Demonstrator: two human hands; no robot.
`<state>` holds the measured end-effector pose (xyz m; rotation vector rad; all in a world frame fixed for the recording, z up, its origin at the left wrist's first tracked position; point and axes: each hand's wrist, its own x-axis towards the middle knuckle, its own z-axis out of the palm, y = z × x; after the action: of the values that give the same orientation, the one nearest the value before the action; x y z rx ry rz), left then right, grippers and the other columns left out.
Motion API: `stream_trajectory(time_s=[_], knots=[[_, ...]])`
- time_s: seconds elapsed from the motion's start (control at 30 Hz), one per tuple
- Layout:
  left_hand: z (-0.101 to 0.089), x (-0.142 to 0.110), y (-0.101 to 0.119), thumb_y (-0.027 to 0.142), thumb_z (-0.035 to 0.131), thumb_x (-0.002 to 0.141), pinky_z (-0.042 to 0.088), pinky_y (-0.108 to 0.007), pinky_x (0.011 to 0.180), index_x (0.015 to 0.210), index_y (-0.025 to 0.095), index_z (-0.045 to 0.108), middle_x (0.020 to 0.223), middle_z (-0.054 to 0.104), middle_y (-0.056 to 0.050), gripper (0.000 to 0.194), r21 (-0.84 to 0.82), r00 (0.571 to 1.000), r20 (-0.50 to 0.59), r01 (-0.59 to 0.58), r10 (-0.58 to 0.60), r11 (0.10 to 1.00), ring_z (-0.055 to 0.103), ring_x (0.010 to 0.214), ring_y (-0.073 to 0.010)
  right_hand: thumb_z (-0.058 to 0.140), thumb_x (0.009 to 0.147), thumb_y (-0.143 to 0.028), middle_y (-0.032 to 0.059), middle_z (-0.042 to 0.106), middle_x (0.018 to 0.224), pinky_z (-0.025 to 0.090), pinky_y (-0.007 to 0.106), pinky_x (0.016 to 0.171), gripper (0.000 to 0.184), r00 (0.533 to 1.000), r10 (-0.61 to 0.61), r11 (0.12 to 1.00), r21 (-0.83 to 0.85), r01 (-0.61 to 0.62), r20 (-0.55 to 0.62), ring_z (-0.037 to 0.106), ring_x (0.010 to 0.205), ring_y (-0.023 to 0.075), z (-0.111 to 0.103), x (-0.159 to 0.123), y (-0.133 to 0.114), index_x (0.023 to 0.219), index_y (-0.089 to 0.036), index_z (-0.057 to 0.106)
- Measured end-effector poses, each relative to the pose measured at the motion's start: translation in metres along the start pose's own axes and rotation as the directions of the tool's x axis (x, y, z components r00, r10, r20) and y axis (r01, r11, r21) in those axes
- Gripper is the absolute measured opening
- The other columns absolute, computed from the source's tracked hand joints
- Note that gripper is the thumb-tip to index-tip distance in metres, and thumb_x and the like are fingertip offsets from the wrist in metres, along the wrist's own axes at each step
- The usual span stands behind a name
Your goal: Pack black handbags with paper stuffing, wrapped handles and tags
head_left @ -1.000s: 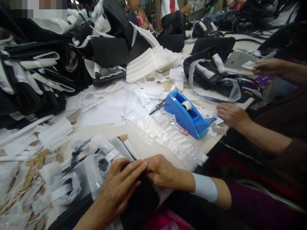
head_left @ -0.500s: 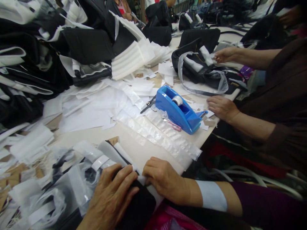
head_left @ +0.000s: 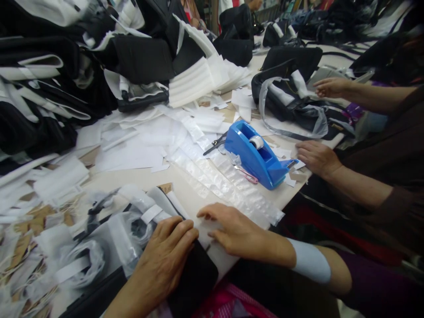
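Note:
At the table's front edge lies a black bag [head_left: 195, 278], with white and clear wrapping on its left part. My left hand [head_left: 170, 254] lies over the bag, its fingers bent together around the upper edge; the fingertips are partly hidden. Just right of the bag is my right hand [head_left: 228, 227], thumb and fingers apart, with nothing visible in them. It hovers low over or touches the pale table surface; I cannot tell which. Plastic-wrapped straps [head_left: 145, 223] with white paper bands sit left of my left hand.
A blue tape dispenser [head_left: 256, 154] stands on the table beside a pink-handled tool [head_left: 247, 174] and clear plastic strips [head_left: 212, 179]. White sheets [head_left: 132, 148] lie behind. Black bags [head_left: 142, 59] are piled back left. At right, a co-worker's hands [head_left: 319, 159] are near another black bag [head_left: 274, 97].
My right hand has come off the bag's edge and opened, moving slightly right. My left hand stays on the bag. The whole view has shifted a little, so the surroundings appear further right.

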<state>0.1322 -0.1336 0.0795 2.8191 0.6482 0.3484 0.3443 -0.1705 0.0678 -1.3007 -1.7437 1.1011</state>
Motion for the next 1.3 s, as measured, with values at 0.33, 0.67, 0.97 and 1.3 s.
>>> stream_trajectory(time_s=[0.33, 0.67, 0.97, 1.3], knots=[[-0.009, -0.011, 0.010, -0.001, 0.038, 0.087, 0.036, -0.046, 0.110, 0.145, 0.014, 0.023, 0.135, 0.040, -0.017, 0.062, -0.134, 0.950, -0.301, 0.049, -0.088, 0.990, 0.034, 0.131, -0.0262, 0.026, 0.100, -0.042, 0.0160, 0.023, 0.156, 0.016, 0.051, 0.121, 0.060, 0.951, 0.054, 0.998, 0.029, -0.047, -0.303, 0.018, 0.146, 0.0228, 0.083, 0.019, 0.003, 0.151, -0.011, 0.017], [0.000, -0.168, 0.033, 0.052, 0.044, 0.091, 0.040, -0.056, 0.101, 0.120, 0.008, 0.053, 0.113, 0.056, -0.020, 0.054, -0.427, -0.036, -0.673, 0.834, -0.739, 0.350, 0.050, 0.114, -0.0360, 0.036, 0.091, -0.054, 0.0172, 0.058, 0.128, 0.034, 0.050, 0.112, 0.058, 0.957, 0.028, 0.992, -0.113, -0.063, -0.289, 0.050, 0.125, 0.0304, 0.085, 0.034, 0.035, 0.129, -0.014, 0.054], [-0.012, -0.179, 0.027, 0.057, 0.046, 0.083, 0.039, -0.045, 0.105, 0.103, 0.016, 0.064, 0.112, 0.068, -0.013, 0.049, -0.748, 0.076, -0.185, 0.636, -0.980, 0.190, 0.058, 0.113, -0.0312, 0.031, 0.086, -0.056, 0.0102, 0.072, 0.092, 0.051, 0.039, 0.087, 0.047, 0.973, 0.186, 0.974, -0.103, -0.200, -0.134, 0.066, 0.093, 0.0268, 0.074, 0.036, -0.010, 0.081, -0.022, 0.064], [-0.046, -0.173, 0.030, 0.050, 0.076, 0.070, 0.051, -0.036, 0.094, 0.094, 0.016, 0.069, 0.101, 0.075, -0.009, 0.042, -0.974, 0.287, 0.214, 0.138, -0.934, -0.180, 0.068, 0.100, -0.0268, 0.030, 0.079, -0.058, 0.0087, 0.063, 0.075, 0.051, 0.040, 0.082, 0.039, 0.976, 0.120, 0.982, -0.120, -0.144, -0.182, 0.063, 0.078, 0.0269, 0.074, 0.045, -0.018, 0.067, -0.026, 0.049]])
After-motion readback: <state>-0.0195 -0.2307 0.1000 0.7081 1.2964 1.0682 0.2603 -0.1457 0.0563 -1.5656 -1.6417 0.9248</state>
